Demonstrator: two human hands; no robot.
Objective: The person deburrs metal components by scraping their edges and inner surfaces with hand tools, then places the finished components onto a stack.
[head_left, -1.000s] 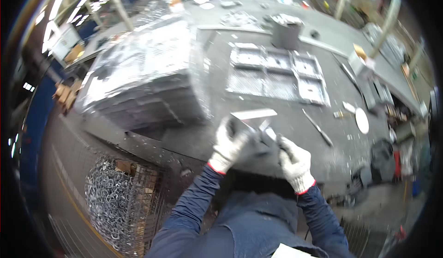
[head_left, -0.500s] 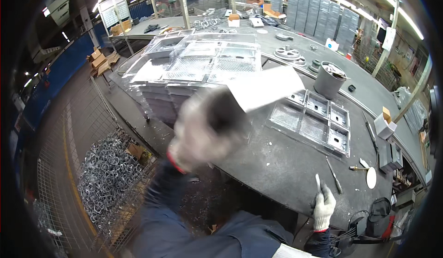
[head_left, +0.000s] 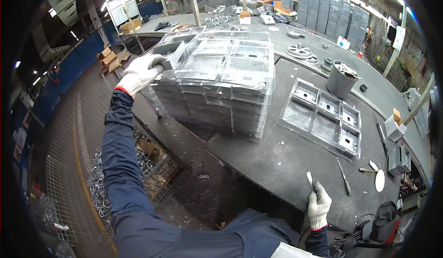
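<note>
My left hand (head_left: 142, 73), in a white knitted glove with a red cuff, is closed on a grey rectangular metal part (head_left: 173, 57). It holds this box-shaped part at the left side of a tall stack of clear plastic trays (head_left: 212, 103), whose top tray has square pockets. Whether the part rests in a pocket I cannot tell. Low on the right, over the dark worktable (head_left: 258, 165), my gloved right hand (head_left: 319, 207) grips a slim tool with a pale, flat tip (head_left: 309, 178). Its handle is hidden in the fingers.
Right of the stack lies another clear tray (head_left: 318, 133) with grey parts in some pockets. Around it are a grey bucket (head_left: 342, 80), a thin tool (head_left: 344, 177), a pale disc (head_left: 380, 181) and a white box (head_left: 395, 125). A wire bin (head_left: 159, 177) of metal rings stands below left.
My left hand has swung left and away from me, carrying the metal part to the tray stack. My right hand keeps its slim tool near the same spot. The view has shifted slightly.
</note>
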